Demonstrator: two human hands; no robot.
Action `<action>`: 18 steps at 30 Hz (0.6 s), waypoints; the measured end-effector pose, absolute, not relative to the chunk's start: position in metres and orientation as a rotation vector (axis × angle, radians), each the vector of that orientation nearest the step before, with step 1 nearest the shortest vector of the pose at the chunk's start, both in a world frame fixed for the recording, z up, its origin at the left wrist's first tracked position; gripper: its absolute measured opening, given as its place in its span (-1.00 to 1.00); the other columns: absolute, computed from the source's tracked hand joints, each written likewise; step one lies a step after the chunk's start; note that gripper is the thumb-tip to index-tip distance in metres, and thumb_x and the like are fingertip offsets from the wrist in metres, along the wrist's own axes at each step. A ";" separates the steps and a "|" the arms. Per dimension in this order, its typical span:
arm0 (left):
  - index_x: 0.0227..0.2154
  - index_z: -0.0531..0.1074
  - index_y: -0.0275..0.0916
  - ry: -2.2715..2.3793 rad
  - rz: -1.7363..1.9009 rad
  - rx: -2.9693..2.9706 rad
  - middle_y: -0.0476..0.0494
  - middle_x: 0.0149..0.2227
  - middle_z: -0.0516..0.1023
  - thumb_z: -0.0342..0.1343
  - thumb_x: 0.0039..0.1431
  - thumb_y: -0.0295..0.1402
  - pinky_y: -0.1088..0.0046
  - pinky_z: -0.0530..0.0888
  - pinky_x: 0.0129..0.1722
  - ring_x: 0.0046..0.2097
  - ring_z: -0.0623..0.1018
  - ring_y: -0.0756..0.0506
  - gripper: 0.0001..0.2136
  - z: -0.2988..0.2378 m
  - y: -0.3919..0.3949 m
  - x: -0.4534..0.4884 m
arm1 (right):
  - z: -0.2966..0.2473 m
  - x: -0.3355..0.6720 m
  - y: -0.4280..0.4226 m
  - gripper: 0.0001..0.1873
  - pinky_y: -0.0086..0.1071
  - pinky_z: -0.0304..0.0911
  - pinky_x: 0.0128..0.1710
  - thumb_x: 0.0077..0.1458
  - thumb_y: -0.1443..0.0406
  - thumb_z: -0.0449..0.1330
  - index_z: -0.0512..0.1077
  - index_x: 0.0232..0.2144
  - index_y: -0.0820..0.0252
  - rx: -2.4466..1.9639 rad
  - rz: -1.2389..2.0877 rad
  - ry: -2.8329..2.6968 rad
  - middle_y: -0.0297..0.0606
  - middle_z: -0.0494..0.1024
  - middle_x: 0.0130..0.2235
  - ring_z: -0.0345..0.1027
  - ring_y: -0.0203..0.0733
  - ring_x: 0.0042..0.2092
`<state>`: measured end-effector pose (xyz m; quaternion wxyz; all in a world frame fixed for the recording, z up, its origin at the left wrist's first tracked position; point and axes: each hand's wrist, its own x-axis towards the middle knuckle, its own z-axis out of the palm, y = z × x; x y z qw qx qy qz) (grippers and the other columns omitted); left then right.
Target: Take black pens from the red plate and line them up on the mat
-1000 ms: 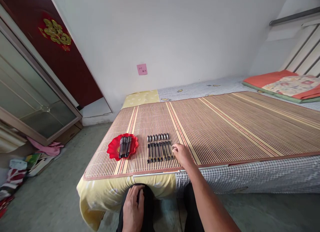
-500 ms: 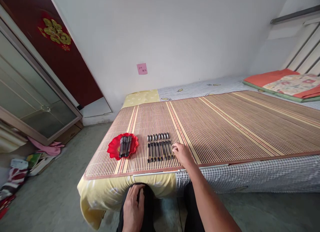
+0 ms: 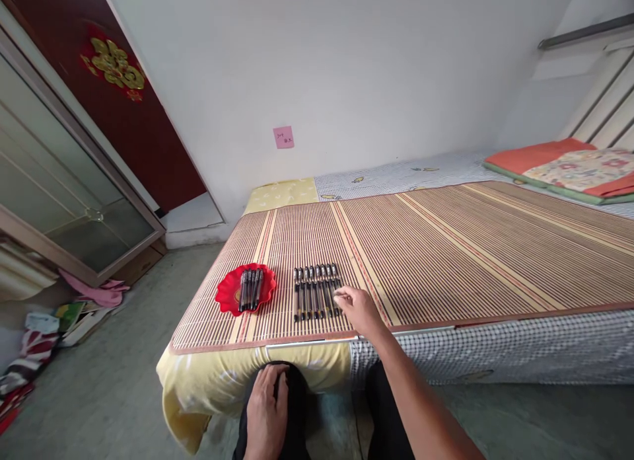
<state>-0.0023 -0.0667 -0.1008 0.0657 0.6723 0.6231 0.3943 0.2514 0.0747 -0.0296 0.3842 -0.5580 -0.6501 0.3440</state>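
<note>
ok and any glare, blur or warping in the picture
Head view: soft light, no strong glare on the wall; head view: dark red door leans, likely lens warping; head view: right hand fairly crisp, fine detail on the row of pens too small to tell.

Handwriting on the pink note (image 3: 284,137), fixed to the wall (image 3: 371,70): an upper line beginning with "3", its remaining strokes uncertain; lower characters illegible. The door (image 3: 149,143) bears an ornate gold character sign (image 3: 117,67) on red, not clearly readable. Any print on the row of pens (image 3: 314,296) is too small to read.
</note>
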 end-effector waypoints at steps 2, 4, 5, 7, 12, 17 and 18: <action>-0.20 0.56 -0.14 1.877 1.189 2.019 -0.17 -0.23 0.65 -0.02 0.36 -0.27 0.21 0.58 -0.14 -0.16 0.63 -0.21 -0.76 -0.101 -0.067 -0.003 | -0.023 0.242 0.053 -0.74 -0.43 0.34 -0.35 0.23 0.26 0.12 0.58 -0.19 0.22 -1.297 1.094 -1.731 -0.21 0.66 -0.28 0.52 -0.21 -0.34; -0.20 0.56 -0.15 1.874 1.184 2.007 -0.19 -0.23 0.65 -0.03 0.36 -0.26 0.20 0.58 -0.15 -0.16 0.63 -0.22 -0.75 -0.101 -0.069 -0.003 | -0.026 0.232 0.029 -0.77 -0.49 0.29 -0.44 0.20 0.28 0.14 0.59 -0.26 0.21 -1.195 1.369 -1.851 -0.27 0.65 -0.34 0.49 -0.27 -0.41; -0.20 0.56 -0.15 1.874 1.182 1.999 -0.19 -0.23 0.66 -0.03 0.36 -0.25 0.20 0.58 -0.15 -0.16 0.64 -0.23 -0.75 -0.102 -0.069 -0.003 | -0.031 0.227 0.017 -0.81 -0.52 0.25 -0.49 0.15 0.30 0.17 0.59 -0.30 0.21 -1.174 1.501 -1.917 -0.30 0.63 -0.38 0.48 -0.29 -0.44; -0.20 0.56 -0.15 1.870 1.182 1.985 -0.19 -0.22 0.66 -0.03 0.36 -0.24 0.20 0.59 -0.14 -0.16 0.64 -0.22 -0.74 -0.102 -0.071 -0.003 | -0.050 0.216 -0.003 -0.88 -0.56 0.18 -0.56 0.05 0.36 0.22 0.59 -0.40 0.22 -1.179 1.705 -2.047 -0.36 0.59 -0.47 0.46 -0.31 -0.50; -0.19 0.54 -0.14 1.824 1.173 1.975 -0.15 -0.22 0.68 0.00 0.34 -0.19 0.28 0.59 -0.16 -0.18 0.66 -0.19 -0.76 -0.083 -0.056 -0.010 | -0.116 0.184 -0.020 -0.84 -0.52 0.19 -0.59 0.02 0.40 0.26 0.56 -0.57 0.18 -1.449 1.918 -2.472 -0.41 0.52 -0.60 0.38 -0.29 -0.60; -0.21 0.50 -0.17 2.133 1.025 2.016 -0.17 -0.24 0.63 -0.04 0.28 -0.18 0.29 0.55 -0.20 -0.26 0.62 -0.18 -0.74 -0.029 0.013 -0.044 | -0.155 0.163 -0.011 -0.73 -0.54 0.22 -0.63 0.03 0.37 0.24 0.52 -0.68 0.15 -1.503 1.980 -2.667 -0.47 0.36 -0.74 0.25 -0.34 -0.69; -0.20 0.49 -0.19 2.194 1.011 1.993 -0.21 -0.22 0.62 -0.05 0.28 -0.20 0.26 0.54 -0.15 -0.22 0.62 -0.20 -0.74 -0.019 0.030 -0.053 | -0.158 0.162 -0.009 -0.73 -0.54 0.22 -0.65 0.00 0.35 0.26 0.51 -0.70 0.14 -1.500 1.960 -2.668 -0.47 0.34 -0.75 0.26 -0.32 -0.69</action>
